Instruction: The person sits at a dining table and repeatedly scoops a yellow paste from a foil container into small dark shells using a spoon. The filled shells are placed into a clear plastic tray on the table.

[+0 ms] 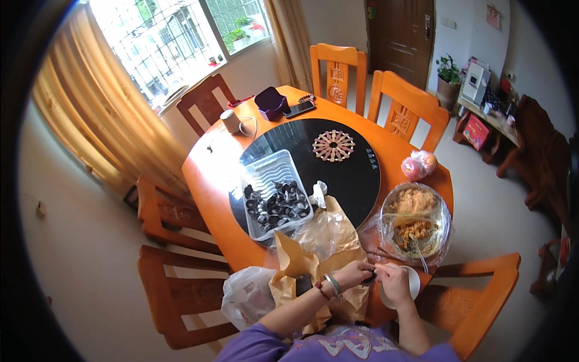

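My left hand (355, 274) and my right hand (394, 283) meet at the fingertips near the table's edge. Between them they pinch a small dark piece (370, 275), partly hidden by the fingers. Under my right hand lies a white round dish (413, 283). Beyond it, a large bowl (388, 217) lined with clear plastic holds two mounds of filling (412, 201) and a metal spoon (420, 255). Dark sticks, apparently chopsticks (384, 254), lie beside the bowl. Brown paper (334, 226) spreads by my left arm. A clear plastic tray (271, 165) holds many small black wrapped pieces (276, 206).
A black turntable (357, 190) bears the tray, a wooden trivet (334, 145) and a crumpled tissue (319, 193). A white plastic bag (249, 296) sits at the near left edge. Bagged fruit (419, 165), a phone (299, 109) and a purple box (271, 105) lie farther off. Wooden chairs (470, 289) surround the table.
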Available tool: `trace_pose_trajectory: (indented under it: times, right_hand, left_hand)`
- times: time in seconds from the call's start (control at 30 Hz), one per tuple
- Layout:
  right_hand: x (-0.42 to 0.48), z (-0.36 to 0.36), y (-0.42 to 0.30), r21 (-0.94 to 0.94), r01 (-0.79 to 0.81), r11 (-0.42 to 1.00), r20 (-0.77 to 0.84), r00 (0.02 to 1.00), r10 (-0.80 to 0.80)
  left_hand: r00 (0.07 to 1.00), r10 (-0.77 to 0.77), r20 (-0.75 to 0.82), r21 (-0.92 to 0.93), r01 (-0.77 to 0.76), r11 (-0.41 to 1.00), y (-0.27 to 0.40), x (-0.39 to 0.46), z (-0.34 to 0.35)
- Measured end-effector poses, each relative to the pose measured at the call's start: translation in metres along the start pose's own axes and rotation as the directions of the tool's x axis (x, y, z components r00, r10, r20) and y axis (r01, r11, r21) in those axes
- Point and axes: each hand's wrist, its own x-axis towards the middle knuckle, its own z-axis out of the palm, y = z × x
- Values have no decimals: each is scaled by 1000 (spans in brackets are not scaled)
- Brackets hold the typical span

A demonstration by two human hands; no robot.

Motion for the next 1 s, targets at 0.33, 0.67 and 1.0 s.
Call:
trace_pose_trajectory:
  times: [0.33, 0.67, 1.0]
  right_hand:
    - [-11, -24, 11, -187, -19, 982, 37, 999, 27]
    - [-13, -44, 4, -162, -12, 987, -228, 973, -26]
    - [-3, -88, 39, -541, -435, 720, -226, 900, 373]
  left_hand:
    - [471, 94, -877, 164, 110, 980, 30, -56, -229]
    - [405, 451, -795, 606, 540, 584, -10, -72, -284]
    - [790, 566, -236, 700, -266, 663, -34, -174, 7]
